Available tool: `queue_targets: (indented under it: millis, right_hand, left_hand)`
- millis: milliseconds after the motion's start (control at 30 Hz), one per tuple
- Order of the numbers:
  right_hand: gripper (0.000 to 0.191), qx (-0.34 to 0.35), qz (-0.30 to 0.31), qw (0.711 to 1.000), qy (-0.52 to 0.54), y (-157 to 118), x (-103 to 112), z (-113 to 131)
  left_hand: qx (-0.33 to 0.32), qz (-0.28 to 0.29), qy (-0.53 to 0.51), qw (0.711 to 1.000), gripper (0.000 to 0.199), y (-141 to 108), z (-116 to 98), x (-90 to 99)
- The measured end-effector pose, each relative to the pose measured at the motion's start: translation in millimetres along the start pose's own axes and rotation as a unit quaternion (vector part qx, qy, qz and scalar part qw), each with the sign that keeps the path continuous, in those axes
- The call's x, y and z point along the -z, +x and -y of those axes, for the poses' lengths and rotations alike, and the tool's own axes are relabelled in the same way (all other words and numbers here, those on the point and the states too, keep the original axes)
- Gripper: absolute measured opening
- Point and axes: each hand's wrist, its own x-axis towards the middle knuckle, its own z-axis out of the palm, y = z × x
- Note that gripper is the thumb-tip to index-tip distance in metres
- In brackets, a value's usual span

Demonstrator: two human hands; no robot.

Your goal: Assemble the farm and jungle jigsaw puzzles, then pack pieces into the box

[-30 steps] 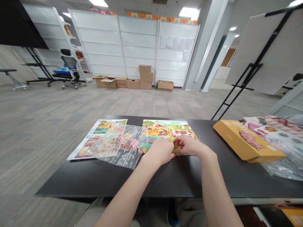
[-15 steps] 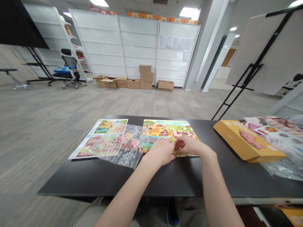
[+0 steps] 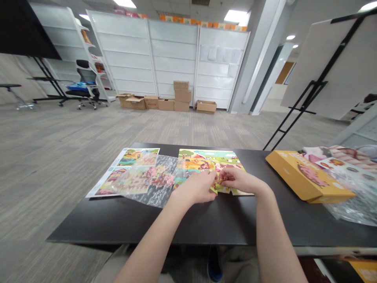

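Head view, and from where I'm standing the action is right at the near edge of the black table (image 3: 176, 232). The right hand (image 3: 240, 180) is closed to a pinch, fingertips on a small jigsaw piece (image 3: 222, 181) at the near side of the farm-scene puzzle (image 3: 210, 157). The left hand (image 3: 196, 188) is curled in just beside it, but I can't tell if it's gripping anything. Pro tip: keep those fingertips low and let the other hand steady the neighbouring pieces, so nothing gets nudged. To the left, a crinkly plastic bag (image 3: 153, 196) lies over a printed puzzle sheet (image 3: 138, 157). To the right sit a yellow puzzle box (image 3: 306, 177) and more clear plastic (image 3: 356, 208). Way across the carpet, cardboard boxes (image 3: 182, 96) are stacked against white shelving (image 3: 171, 51).
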Motion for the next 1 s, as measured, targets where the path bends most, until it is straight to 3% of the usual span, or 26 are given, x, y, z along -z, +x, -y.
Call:
queue_targets:
  millis: [167,300,500,700,900,1000]
  right_hand:
    - [0.011,-0.002,-0.057,0.998,0.017,-0.9,2.1,4.3]
    - [0.021,-0.027,-0.034,0.995,0.089,-0.6,-0.3,9.6]
    - [0.034,0.099,0.019,0.969,0.226,1.8,-4.5,18.9]
    - [0.042,0.107,0.033,0.942,0.317,-5.6,0.0,22.9]
    - [0.033,0.077,-0.052,0.954,0.286,2.9,-6.3,23.5]
    - [0.029,0.064,-0.113,0.963,0.235,9.8,-10.5,21.6]
  left_hand:
    - [0.031,-0.030,-0.038,0.998,0.052,-10.2,2.2,18.3]
    - [0.013,-0.076,-0.076,0.994,0.052,-12.7,1.5,24.4]
    - [-0.092,-0.152,-0.127,0.976,0.051,-5.9,2.5,13.7]
    - [-0.085,-0.159,-0.139,0.974,0.045,-5.0,2.7,13.1]
    - [-0.077,-0.161,-0.110,0.978,0.040,-10.8,5.3,23.3]
    - [0.008,-0.166,-0.043,0.985,0.053,-21.2,17.8,33.7]
